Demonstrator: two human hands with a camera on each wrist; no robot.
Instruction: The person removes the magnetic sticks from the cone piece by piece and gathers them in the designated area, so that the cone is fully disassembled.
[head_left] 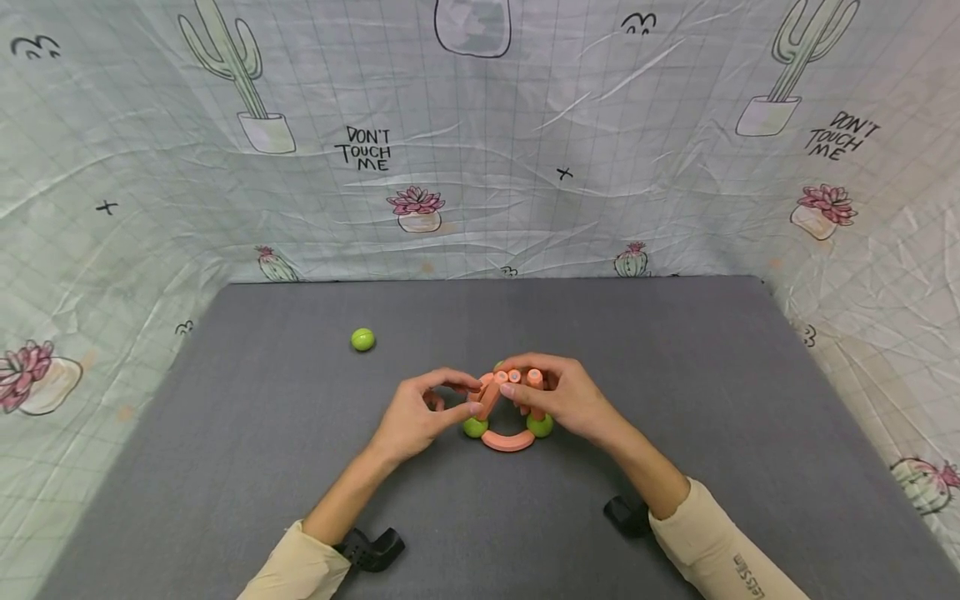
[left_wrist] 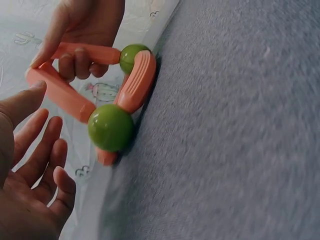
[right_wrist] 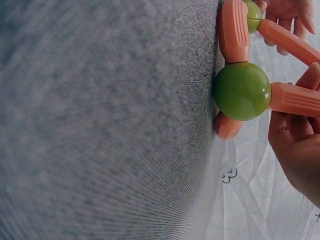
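Note:
A toy frame of orange rods and green balls stands on the table. Its curved orange piece (head_left: 507,442) joins a left green ball (left_wrist: 110,127) and a right green ball (right_wrist: 242,91). A straight orange rod (left_wrist: 62,92) leans up from the left ball; another orange rod (right_wrist: 295,99) rises from the right one. My left hand (head_left: 412,417) is beside the leaning rod, its thumb tip at the rod and its other fingers loosely spread. My right hand (head_left: 566,396) curls its fingers around the right rods, with its thumb at the leaning rod's top. The frame's far side is partly hidden by my hands.
A loose green ball (head_left: 363,339) lies farther back on the left of the grey table (head_left: 300,467). Behind the table and along its sides hangs a printed cloth (head_left: 495,125). Black wrist mounts (head_left: 372,550) sit below the sleeves.

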